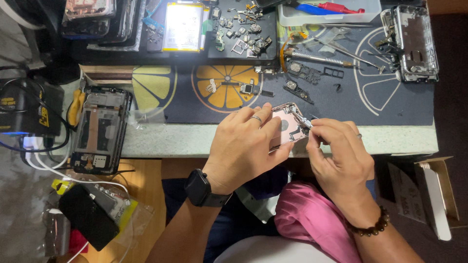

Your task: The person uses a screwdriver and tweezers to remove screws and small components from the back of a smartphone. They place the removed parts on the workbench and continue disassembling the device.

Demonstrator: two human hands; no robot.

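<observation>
My left hand (246,141), with a ring and a black wrist watch, grips a pink phone housing (287,124) at the near edge of the bench. My right hand (339,151), wearing a bead bracelet, pinches metal tweezers (304,122) whose tips rest inside the housing. Both hands hover just over the bench's front edge, above my lap.
A dark mat with citrus-slice print (219,95) carries small phone parts, a screwdriver (317,58) and a silver phone frame (414,44). An opened black phone (100,129) lies left. A battery (183,27), a parts tray (243,29) and a cardboard box (429,195) are around.
</observation>
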